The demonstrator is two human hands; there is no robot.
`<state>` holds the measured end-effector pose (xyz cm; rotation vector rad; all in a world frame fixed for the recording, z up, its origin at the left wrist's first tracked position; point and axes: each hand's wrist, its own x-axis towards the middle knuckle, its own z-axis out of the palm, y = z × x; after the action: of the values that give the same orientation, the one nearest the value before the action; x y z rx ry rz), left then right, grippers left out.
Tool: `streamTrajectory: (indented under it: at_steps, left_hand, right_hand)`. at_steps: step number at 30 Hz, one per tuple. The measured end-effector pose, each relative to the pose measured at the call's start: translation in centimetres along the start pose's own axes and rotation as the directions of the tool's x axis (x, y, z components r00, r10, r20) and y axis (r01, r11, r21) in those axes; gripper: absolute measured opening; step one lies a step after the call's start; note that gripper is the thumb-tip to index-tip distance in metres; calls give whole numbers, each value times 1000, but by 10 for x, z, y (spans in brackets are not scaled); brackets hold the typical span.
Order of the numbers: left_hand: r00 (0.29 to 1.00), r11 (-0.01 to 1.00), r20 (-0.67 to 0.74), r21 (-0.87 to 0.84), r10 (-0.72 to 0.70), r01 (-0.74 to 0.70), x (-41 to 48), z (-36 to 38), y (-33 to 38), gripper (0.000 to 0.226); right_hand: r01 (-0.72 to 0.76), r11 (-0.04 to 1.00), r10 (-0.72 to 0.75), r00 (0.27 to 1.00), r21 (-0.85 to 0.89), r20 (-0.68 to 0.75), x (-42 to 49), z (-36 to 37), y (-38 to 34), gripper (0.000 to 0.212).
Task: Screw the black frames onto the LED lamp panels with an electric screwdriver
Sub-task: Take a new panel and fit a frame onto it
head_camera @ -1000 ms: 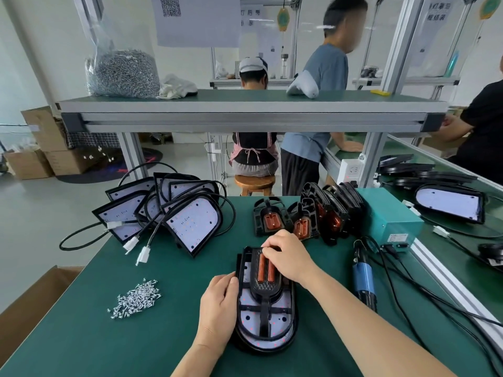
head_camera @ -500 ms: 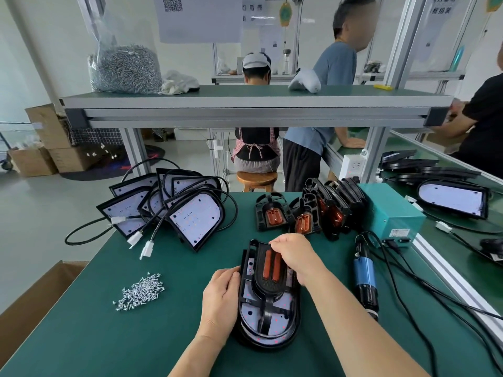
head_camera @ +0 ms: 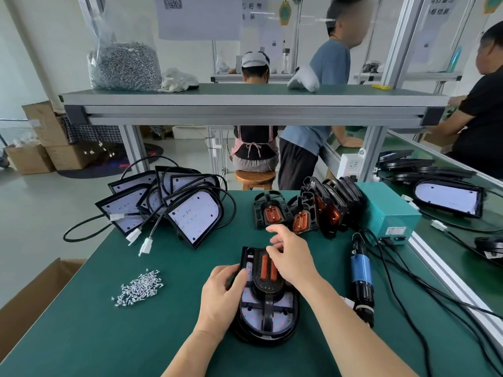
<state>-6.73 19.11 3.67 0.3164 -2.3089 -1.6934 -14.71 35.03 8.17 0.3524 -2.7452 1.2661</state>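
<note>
A black plastic frame [head_camera: 268, 312] is gripped at its edge by the left hand [head_camera: 221, 293], the right hand [head_camera: 292, 258] held slack and empty just above; misalignment could be caused by slippage.

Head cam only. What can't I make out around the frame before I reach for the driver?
- Head view, black frame: right side covered by the right hand.
- Head view, frame's left edge: under the left hand gripping it.
- Head view, electric screwdriver: bit end partly behind the right forearm.
- Head view, seated screws or holes: too small to tell.
</note>
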Motion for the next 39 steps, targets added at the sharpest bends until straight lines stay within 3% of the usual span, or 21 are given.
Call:
streamTrajectory:
  at_steps: [3,7,9,11,16,18,25,29,31,35,39]
  left_hand:
    - [1000,1000,-13,17,9,-8,0,1,1,7]
    - [1000,999,-11,38,23,-23,0,0,1,12]
    - [1000,999,-17,41,23,-23,0,0,2,11]
    - [999,999,-21,44,25,-24,0,1,2,11]
    - [1000,995,11,98,10,-11,-1,1,3,8]
    - [998,996,56,85,-1,-4,-4,2,4,16]
    - [998,996,61,92,14,-19,-13,-1,5,15]
    - [997,996,42,69,59,-61,-24,-3,2,25]
    - [998,997,24,44,59,-60,-25,-4,3,33]
    - [999,998,-21,45,37,-36,-26,-2,6,25]
    - [999,994,-21,98,42,-40,-22,-2,5,18]
  right_hand:
    - [-50,999,51,998,20,-38,-5,-2,0,32]
    - [-128,963,122,992,235,39,-47,-13,3,74]
    - [-58,982,47,997,181,68,-78,-8,9,89]
    - [10,998,-16,996,64,84,-98,0,16,87]
    - [-14,998,20,993,-54,117,-96,13,21,74]
    - [-8,994,18,996,-108,89,-95,16,25,66]
    - [24,998,-24,1000,58,5,-110,26,25,63]
    - [26,999,-20,978,28,-209,-112,20,23,51]
    - [-10,997,-12,963,-79,-270,-109,16,20,58]
    - [-217,936,194,975,-277,-106,-100,15,25,79]
    - [-164,973,151,984,-159,-92,-93,16,23,64]
